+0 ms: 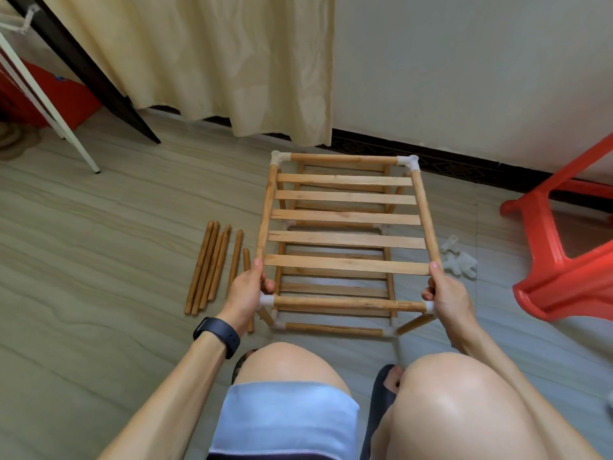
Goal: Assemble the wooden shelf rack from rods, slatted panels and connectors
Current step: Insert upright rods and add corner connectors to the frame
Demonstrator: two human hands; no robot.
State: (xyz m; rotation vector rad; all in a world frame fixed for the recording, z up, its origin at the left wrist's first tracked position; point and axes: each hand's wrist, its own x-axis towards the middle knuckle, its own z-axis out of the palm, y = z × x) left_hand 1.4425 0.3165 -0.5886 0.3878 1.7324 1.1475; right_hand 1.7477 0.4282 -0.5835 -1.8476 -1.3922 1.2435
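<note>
Head view, looking down past my knees to the floor (99, 227). The partly built shelf rack (345, 247) stands on the floor directly in front of me, between my two hands. Its top tier is a slatted panel (345, 240) of five flat slats carried between two long side rods, closed at the far end by a cross rod (345, 158) with a white connector (278, 158) at each far corner. A lower slatted tier shows through the gaps beneath it.

My left hand (247, 293) is closed around the near-left corner of the top tier, thumb lying up along the left side rod, fingers wrapped under it just above the white corner connector. My right hand (446, 292) is closed in the same way on the near-right corner, thumb on the right side rod. The near cross rod (348, 303) runs between the two hands.

Spare rods (212, 267) lie side by side on the floor just left of the rack, one of them partly hidden by my left wrist, which wears a dark watch (217, 333). Loose white connectors (459, 258) lie on the floor just right of the rack. A red plastic stool (564, 260) lies tipped further right. A cream curtain (215, 61) hangs at the wall beyond.
</note>
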